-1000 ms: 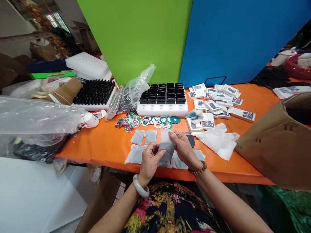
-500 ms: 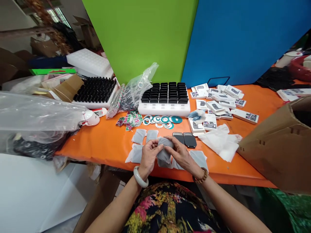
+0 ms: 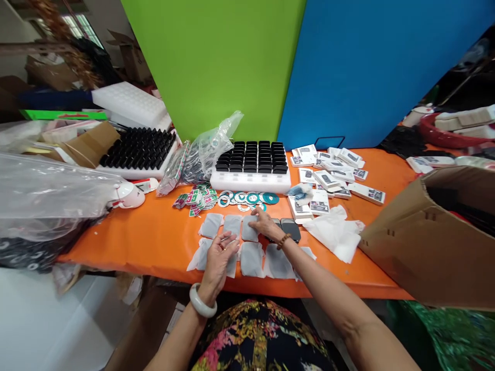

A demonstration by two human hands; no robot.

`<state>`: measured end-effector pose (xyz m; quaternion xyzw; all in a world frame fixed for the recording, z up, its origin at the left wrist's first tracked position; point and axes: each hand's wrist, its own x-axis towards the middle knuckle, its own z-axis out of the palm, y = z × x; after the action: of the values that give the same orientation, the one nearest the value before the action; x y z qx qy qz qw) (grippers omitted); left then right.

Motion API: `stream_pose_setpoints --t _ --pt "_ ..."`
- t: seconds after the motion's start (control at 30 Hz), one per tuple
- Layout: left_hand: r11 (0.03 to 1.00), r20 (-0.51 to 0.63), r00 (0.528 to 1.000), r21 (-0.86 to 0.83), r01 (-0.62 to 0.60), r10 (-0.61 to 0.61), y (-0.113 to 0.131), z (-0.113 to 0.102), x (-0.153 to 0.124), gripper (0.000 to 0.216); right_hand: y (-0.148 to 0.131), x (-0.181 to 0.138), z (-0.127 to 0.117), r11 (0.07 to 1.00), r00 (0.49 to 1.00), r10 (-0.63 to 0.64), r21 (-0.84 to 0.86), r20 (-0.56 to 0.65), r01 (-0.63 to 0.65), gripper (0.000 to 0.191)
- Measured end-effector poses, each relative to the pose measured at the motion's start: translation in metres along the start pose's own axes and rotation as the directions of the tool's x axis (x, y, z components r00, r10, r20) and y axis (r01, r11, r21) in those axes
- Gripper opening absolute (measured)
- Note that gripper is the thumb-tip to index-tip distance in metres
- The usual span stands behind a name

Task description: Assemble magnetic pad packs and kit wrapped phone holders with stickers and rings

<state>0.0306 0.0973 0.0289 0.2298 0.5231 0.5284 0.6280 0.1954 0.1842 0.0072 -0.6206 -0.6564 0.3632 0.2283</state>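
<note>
My right hand (image 3: 266, 225) has its thumb and fingers on the right edge of a flat rounded pad in a thin translucent white sleeve (image 3: 248, 230), which lies in the back row on the table. My left hand (image 3: 219, 257) is open and holds nothing, its fingers apart over the front row. Other sleeved pads lie around, among them one at the back left (image 3: 211, 225) and one at the front (image 3: 252, 259). Just right of my right hand are bare black pads (image 3: 291, 230), partly hidden by it.
White foam trays of black parts (image 3: 251, 181) (image 3: 154, 172) stand behind. Printed cards (image 3: 197, 199), teal and white rings (image 3: 251, 198) and small white boxes (image 3: 328, 180) lie beyond the pads. A large carton (image 3: 410, 252) stands right, beside crumpled white sheets (image 3: 336, 234).
Both hands held a sleeved pad together; now it lies in the back row under my right hand's fingers. My left hand has let go and moved left. The view has shifted slightly.
</note>
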Motion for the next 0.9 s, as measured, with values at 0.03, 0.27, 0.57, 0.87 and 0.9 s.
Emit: stream_pose_setpoints --t 0.03,0.27,0.57,0.87,0.9 --pt "1.0 -0.001 1.0 0.002 0.007 -0.007 0.001 0.0 0.0 0.055 -0.001 0.0 0.002 0.999 1.0 -0.011 -0.033 -0.001 0.011 0.023" --pt "1.0 0.008 1.0 0.019 0.021 -0.021 0.005 0.009 -0.004 0.057 -0.01 -0.015 0.003 0.965 0.993 -0.101 -0.248 -0.057 0.084 0.017" --pt "0.999 0.045 0.998 0.036 0.031 -0.033 0.002 0.009 -0.003 0.055 0.053 -0.093 -0.054 0.99 0.874 -0.136 -0.036 -0.467 0.135 0.03" --pt "0.999 0.073 0.997 0.042 0.025 -0.028 -0.005 0.012 -0.005 0.046 0.146 -0.144 -0.102 0.944 0.692 0.054 -0.188 -0.72 -0.27 0.04" --pt "0.999 0.073 0.997 0.047 0.025 -0.029 -0.004 0.012 -0.005 0.045 0.153 -0.144 -0.102 0.933 0.681 0.03 -0.223 -0.731 -0.281 0.04"
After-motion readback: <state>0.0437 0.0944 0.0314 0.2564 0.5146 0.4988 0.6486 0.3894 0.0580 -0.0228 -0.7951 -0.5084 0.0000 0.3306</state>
